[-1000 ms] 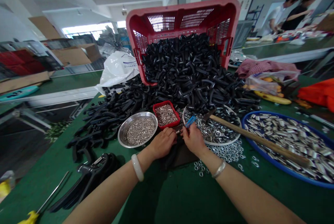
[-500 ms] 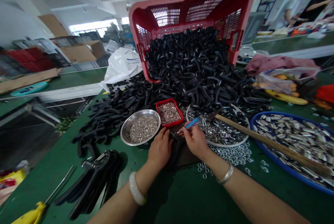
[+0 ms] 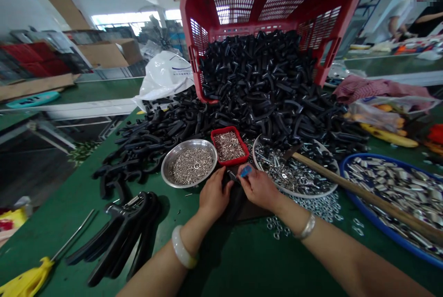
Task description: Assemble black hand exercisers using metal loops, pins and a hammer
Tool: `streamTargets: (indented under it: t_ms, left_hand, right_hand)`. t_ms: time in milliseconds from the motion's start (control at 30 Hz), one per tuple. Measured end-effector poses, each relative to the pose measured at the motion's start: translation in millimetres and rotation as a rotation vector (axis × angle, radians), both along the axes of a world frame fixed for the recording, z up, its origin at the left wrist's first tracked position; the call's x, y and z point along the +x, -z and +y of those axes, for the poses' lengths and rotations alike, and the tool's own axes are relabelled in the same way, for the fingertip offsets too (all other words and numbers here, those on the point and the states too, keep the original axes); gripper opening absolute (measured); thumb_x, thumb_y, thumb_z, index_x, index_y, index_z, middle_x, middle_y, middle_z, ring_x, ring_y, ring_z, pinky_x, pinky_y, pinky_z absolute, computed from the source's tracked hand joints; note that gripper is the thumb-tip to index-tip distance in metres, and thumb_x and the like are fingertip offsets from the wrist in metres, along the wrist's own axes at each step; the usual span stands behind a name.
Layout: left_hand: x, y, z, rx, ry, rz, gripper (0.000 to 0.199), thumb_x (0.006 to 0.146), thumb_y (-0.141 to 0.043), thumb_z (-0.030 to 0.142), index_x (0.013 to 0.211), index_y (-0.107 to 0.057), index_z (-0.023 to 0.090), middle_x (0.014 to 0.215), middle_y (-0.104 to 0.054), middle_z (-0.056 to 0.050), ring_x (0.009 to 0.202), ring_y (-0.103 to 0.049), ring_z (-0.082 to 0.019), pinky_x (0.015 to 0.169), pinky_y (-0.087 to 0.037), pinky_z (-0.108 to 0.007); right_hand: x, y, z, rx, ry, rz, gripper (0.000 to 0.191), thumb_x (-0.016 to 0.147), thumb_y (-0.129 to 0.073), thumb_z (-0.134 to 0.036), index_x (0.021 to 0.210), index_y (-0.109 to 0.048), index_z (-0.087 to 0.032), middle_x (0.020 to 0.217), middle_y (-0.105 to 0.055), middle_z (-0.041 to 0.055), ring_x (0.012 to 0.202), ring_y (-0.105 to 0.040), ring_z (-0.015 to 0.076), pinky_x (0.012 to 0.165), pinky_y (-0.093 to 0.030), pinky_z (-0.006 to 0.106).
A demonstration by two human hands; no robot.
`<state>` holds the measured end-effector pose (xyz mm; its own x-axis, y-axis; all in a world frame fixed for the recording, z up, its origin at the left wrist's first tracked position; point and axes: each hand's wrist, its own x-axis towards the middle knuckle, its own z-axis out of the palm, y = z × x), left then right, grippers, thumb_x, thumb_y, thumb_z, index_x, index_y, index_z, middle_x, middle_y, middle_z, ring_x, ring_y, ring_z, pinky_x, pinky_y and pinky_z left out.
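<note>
From here I see the right hand (image 3: 259,189) still pinching the blue tool (image 3: 246,171), which now shows shorter than before. The left hand (image 3: 213,195) is half curled by the black part (image 3: 236,201), its hold on it impossible to tell. That part lies between the hands, on the near side of the red tray (image 3: 246,151)

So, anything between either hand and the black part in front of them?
Nothing visible: the left hand and right hand are both at the black part. The right holds a blue item; exact finger contact is hidden.
</note>
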<state>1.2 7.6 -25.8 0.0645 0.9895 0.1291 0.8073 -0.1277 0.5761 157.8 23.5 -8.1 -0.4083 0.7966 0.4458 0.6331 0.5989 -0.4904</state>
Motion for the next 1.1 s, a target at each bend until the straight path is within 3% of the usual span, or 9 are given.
streamTargets:
  t_ms: [167,333,400,500,800,967,1100]
  left_hand:
    - [0,-1.2,-1,0.002,0.009,-0.017,0.045,0.08,-0.046,0.027,0.123,-0.042,0.015,0.126,-0.047,-0.009,0.113,-0.045,-0.019,0.095,-0.036,-0.033]
    - [2,-5.9,-3,-0.033,-0.017,0.007,0.046,0.08,-0.046,0.03,0.124,-0.041,0.017,0.126,-0.047,-0.01,0.112,-0.046,-0.021,0.092,-0.038,-0.034]
    - [2,-6.7,-3,-0.053,-0.033,0.018,0.045,0.081,-0.045,0.031,0.124,-0.041,0.019,0.126,-0.047,-0.009,0.111,-0.047,-0.022,0.091,-0.039,-0.034]
    - [2,-6.9,-4,-0.061,-0.045,0.036,0.046,0.081,-0.045,0.033,0.125,-0.04,0.02,0.127,-0.046,-0.007,0.11,-0.047,-0.022,0.09,-0.039,-0.034]
    - [2,-7.1,-5,-0.044,-0.037,0.059,0.047,0.082,-0.042,0.035,0.126,-0.039,0.019,0.127,-0.046,-0.008,0.109,-0.047,-0.022,0.089,-0.04,-0.034]
    - [3,-5.3,-7,0.006,-0.028,0.053,0.044,0.082,-0.045,0.032,0.125,-0.04,0.027,0.127,-0.045,-0.004,0.107,-0.047,-0.02,0.087,-0.041,-0.033]
    - [2,-5.7,-9,0.084,0.03,0.095,0.03,0.083,-0.045,0.028,0.109,-0.056,0.035,0.127,-0.044,0.001,0.106,-0.046,-0.018,0.086,-0.041,-0.031]
  right_hand:
    - [-2,-3.9,-3,0.123,-0.137,-0.087,0.015,0.081,-0.034,-0.016,0.09,-0.046,-0.018,0.078,-0.059,0.0077,0.07,-0.059,0.0185,0.066,-0.047,0.031]
    - [-2,6.6,-6,0.152,-0.078,-0.062,0.016,0.081,-0.036,-0.015,0.092,-0.047,-0.018,0.08,-0.059,0.0085,0.075,-0.059,0.0195,0.07,-0.048,0.034]
    - [2,14.0,-9,0.162,-0.123,-0.016,0.017,0.08,-0.038,-0.015,0.094,-0.047,-0.019,0.083,-0.061,0.0092,0.08,-0.06,0.02,0.073,-0.048,0.035]
    - [11,19.3,-12,0.135,-0.161,0.062,0.019,0.08,-0.041,-0.016,0.097,-0.047,-0.019,0.089,-0.061,0.0097,0.086,-0.06,0.02,0.076,-0.049,0.036]
    - [22,20.5,-14,-0.027,-0.097,0.166,0.015,0.083,-0.041,-0.017,0.096,-0.047,-0.02,0.093,-0.061,0.0083,0.09,-0.059,0.0178,0.08,-0.049,0.035]
    - [28,28.4,-20,0.041,-0.304,0.054,0.021,0.081,-0.041,-0.014,0.101,-0.047,-0.019,0.109,-0.059,0.0119,0.106,-0.053,0.019,0.087,-0.046,0.038]
    - [29,23.0,-25,0.05,-0.384,0.023,0.024,0.083,-0.039,-0.013,0.104,-0.049,-0.017,0.106,-0.061,0.0112,0.107,-0.052,0.018,0.086,-0.047,0.036]
